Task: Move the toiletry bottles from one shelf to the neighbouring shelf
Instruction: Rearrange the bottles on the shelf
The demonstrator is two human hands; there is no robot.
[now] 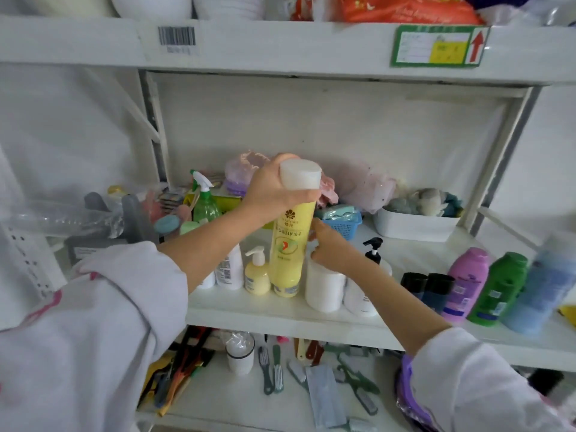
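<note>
My left hand (274, 188) is shut around the neck of a tall yellow bottle (288, 244) with a white cap, which stands upright at the front of the middle shelf (280, 316). My right hand (327, 247) grips the top of a white pump bottle (324, 288) just right of it. A small yellow pump bottle (257, 275) and a white labelled bottle (229, 269) stand to the left. A white bottle with a black pump (372, 249) stands behind my right wrist. Further right are two black-capped bottles (427, 291), a purple bottle (466, 283), a green bottle (498, 288) and a blue bottle (542, 282).
Behind the bottles are a green spray bottle (204, 201), a blue basket (343, 224) and a white tub (414, 227) of sponges. The neighbouring left shelf bay (93, 219) holds clear plastic and grey items. The lower shelf (249, 400) holds brushes, scissors and a white jar.
</note>
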